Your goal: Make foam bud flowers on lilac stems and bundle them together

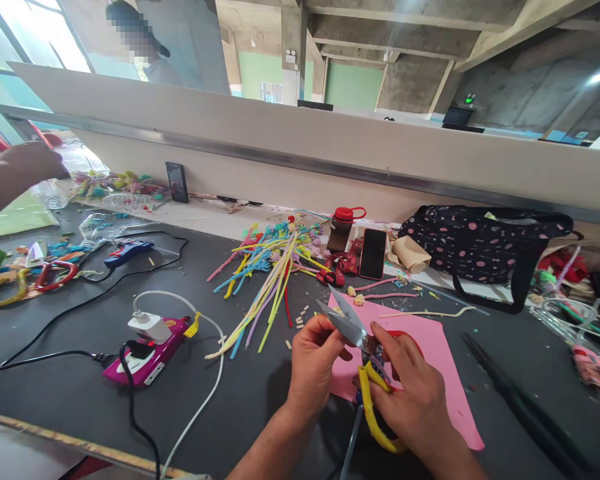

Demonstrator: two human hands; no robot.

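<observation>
My right hand [413,390] is closed around a pair of scissors [353,325], with one yellow-wrapped handle and one red one. The blades point up and to the left, slightly apart. Just left of them, my left hand [313,363] has thumb and fingers pinched together at the blades; whatever they hold is too small or hidden to name. Beneath both hands lies a pink sheet [445,373]. A thin grey rod [351,443] shows below the scissors, partly covered. Fuzzy craft stems [275,293] in several colours are heaped beyond my left hand.
A purple power strip [155,357] with cords lies left, near a blue glue gun [127,253] and another pair of scissors [55,275]. Behind stand a red-capped bottle [341,230], a phone [373,254] and a dark patterned bag [480,243]. Another person's arm [20,170] reaches in at left.
</observation>
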